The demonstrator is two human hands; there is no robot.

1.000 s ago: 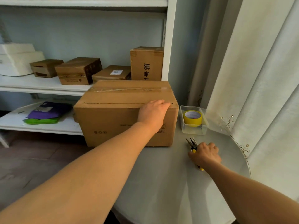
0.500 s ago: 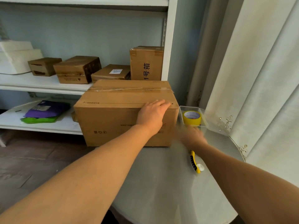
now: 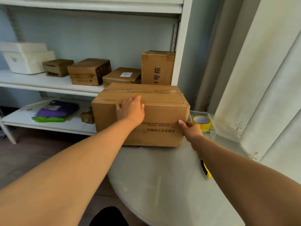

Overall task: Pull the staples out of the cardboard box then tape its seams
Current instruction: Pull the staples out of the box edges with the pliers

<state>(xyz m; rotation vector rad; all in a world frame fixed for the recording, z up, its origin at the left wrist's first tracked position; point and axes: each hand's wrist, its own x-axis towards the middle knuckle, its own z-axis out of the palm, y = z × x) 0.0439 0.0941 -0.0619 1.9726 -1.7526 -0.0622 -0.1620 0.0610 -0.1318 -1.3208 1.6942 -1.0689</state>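
You're repositioning the cardboard box (image 3: 140, 115): left hand (image 3: 130, 110) flat on its top edge, right hand (image 3: 191, 128) gripping its right corner; next, pliers (image 3: 205, 169) near it.

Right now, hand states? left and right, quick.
Left hand: open, flat on the cardboard box at its top front edge.
Right hand: grips the box's right front corner; pliers lie on the table.

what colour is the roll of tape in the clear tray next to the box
Yellow, with a pale inner core; the roll of tape shows in the head view, lying in the clear tray.
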